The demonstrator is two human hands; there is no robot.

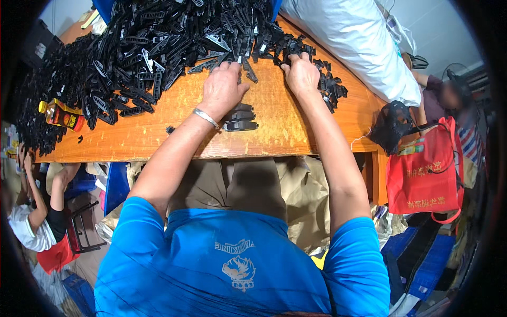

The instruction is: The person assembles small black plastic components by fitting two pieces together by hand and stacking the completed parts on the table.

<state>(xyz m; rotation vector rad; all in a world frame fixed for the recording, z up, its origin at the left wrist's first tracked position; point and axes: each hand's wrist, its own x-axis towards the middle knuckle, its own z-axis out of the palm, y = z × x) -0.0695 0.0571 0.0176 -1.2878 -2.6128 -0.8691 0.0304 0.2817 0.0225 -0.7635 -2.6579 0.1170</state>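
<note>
Left hand [223,87] and right hand [301,75], fingers curled, palms down, touching heaped black plastic clips [158,47] on orange wooden tabletop [158,132]; actual pinch cannot be told.

Both hands, left hand [222,87] and right hand [300,74], touch black plastic parts [158,42].

Black plastic parts [158,47], orange table [285,121]

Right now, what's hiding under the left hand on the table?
Beside the left hand, a small stack of black plastic parts lies on the wooden table. Its fingers touch the big black pile. Anything beneath the palm is covered.
</note>
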